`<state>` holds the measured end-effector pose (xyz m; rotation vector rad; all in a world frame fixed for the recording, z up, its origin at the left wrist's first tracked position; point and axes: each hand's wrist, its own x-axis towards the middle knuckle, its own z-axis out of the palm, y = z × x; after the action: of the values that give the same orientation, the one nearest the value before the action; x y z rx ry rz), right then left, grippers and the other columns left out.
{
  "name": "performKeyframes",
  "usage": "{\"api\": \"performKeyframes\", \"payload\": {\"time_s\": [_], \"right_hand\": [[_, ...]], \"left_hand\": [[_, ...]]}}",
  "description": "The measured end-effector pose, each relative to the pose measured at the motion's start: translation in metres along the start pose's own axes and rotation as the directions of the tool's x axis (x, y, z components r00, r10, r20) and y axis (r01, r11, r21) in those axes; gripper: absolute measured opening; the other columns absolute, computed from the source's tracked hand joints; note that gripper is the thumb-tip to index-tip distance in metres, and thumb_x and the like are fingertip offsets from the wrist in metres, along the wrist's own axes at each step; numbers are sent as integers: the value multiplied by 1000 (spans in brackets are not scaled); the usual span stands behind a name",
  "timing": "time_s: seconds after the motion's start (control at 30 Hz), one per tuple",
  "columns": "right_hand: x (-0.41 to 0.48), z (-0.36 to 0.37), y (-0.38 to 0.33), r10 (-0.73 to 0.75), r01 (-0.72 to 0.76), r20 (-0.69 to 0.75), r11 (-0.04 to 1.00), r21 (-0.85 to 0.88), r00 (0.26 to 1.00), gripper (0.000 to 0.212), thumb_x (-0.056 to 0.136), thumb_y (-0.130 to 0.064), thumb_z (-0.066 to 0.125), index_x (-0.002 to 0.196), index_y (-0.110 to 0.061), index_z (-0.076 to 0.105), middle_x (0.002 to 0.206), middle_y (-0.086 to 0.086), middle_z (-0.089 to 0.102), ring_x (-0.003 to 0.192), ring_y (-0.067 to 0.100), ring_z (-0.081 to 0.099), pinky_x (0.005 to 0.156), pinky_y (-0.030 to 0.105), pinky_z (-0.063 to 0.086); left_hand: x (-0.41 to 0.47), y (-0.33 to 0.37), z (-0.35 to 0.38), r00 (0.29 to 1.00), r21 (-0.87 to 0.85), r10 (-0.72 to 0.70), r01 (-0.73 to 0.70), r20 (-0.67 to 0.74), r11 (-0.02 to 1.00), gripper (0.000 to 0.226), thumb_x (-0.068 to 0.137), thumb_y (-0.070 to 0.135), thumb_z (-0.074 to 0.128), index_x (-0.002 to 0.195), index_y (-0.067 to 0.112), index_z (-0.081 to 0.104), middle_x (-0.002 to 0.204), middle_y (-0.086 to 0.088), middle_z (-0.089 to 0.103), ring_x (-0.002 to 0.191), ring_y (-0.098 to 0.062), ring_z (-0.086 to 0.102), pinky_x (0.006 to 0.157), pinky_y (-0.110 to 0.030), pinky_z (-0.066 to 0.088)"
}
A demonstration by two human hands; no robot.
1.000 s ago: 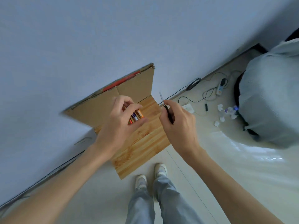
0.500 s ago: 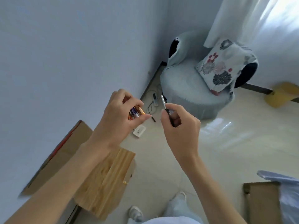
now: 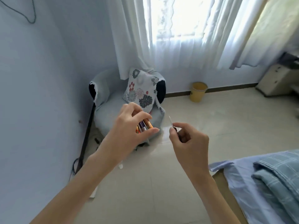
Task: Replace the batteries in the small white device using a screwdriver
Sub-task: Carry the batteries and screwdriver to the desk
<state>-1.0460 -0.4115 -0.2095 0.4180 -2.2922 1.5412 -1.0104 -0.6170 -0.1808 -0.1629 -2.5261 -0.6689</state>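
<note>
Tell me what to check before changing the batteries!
1. Batteries gripped firmly in the left hand: ok.
2. Screwdriver pinched in the right hand: ok.
3. Screwdriver tip apart from the left hand's fingers: ok, it points upward with a gap between.
4. Small white device within sight: not ok, it shows nowhere in the view.
5. Right number of batteries: cannot tell, the fingers hide part of the bunch.
</note>
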Motion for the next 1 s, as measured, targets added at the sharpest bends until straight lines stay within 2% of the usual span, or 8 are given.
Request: {"api": "performKeyframes", "payload": {"time_s": [0.1,0.2,0.33,0.4,0.6,0.7,0.8,1.0], "right_hand": [[42,-34,30,11,-16,-75,998,-60,997,8,91,-13,79,95,-20,80,51,-10,56,53,16,58,56,11,41],[81,-67,61,38,-55,-157,993,-106,987,6,91,-15,79,96,-19,80,50,-9,55,52,17,57,55,18,45],[133,-104,105,58,-106,-270,980,-167,961,6,92,-15,78,97,-17,81,51,-11,55,54,16,57,56,13,43],[161,-121,129,66,-133,-311,971,-199,948,6,92,-15,78,97,-17,81,51,-10,55,53,17,57,56,20,46],[268,-158,209,69,-193,-433,949,-249,899,4,93,-16,76,94,-16,80,51,-5,56,52,18,55,55,26,47],[328,-176,245,87,-247,-500,932,-264,862,6,94,-17,73,90,-17,78,52,2,54,51,22,52,57,38,50],[382,-203,265,82,-263,-548,929,-261,833,8,93,-16,72,87,-18,76,53,5,52,52,25,50,57,41,49],[458,-257,316,62,-316,-637,903,-292,768,9,94,-15,71,86,-17,75,53,9,49,52,30,48,55,44,49]], "left_hand": [[59,23,45,996,-21,83,-82,43,996,45,83,52,83,110,17,80,111,-2,59,109,-20,55,94,-26,47],[114,46,91,979,-92,184,-176,91,980,48,84,56,79,111,16,79,110,-3,59,108,-20,54,93,-29,50],[185,70,152,943,-189,304,-276,138,942,51,85,59,74,112,15,79,110,-1,56,107,-21,54,93,-33,54],[220,78,185,926,-219,349,-313,147,924,50,85,58,75,112,16,79,109,-1,56,106,-21,53,93,-34,55],[347,92,287,869,-308,465,-403,166,862,49,85,59,75,112,19,79,108,2,55,107,-18,52,91,-28,51],[420,100,335,842,-339,512,-437,170,833,45,85,56,77,110,19,79,108,2,55,108,-18,52,92,-31,53],[488,115,372,830,-381,532,-444,166,811,41,86,53,80,111,20,78,108,4,53,109,-16,51,92,-31,53],[589,157,441,773,-432,603,-483,199,762,53,85,67,66,113,23,78,110,6,50,112,-16,50,95,-30,50]]}}
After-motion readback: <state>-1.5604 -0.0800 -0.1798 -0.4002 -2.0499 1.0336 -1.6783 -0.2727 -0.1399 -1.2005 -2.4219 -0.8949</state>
